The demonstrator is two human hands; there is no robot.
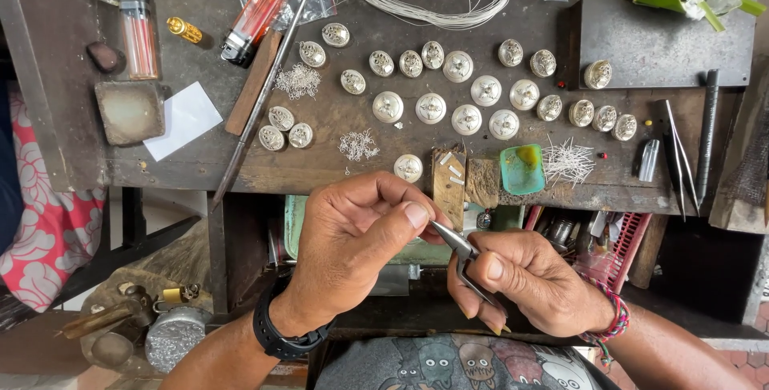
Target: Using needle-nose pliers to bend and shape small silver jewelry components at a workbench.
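Here, a fine forming step appears to be in hand: small pliers (463, 252) are gripped in the right hand (525, 279), fingers closed around the handles, the tips pointed up-left into the pinch of the left hand (356, 234). The left thumb and forefinger are pressed together on something too small to be made out; it is hidden at the plier tips, held just below the front edge of the workbench (336, 170). Both hands are held close, nearly touching, wrists angled inward over the lap. A black watch (282, 339) is worn on the left wrist, a braided bracelet (613, 319) on the right. Domed silver buttons (431, 107) are laid in rows on the bench, well apart from the hands. Judged from this, a steady pinch and small wrist rotation are called for next.
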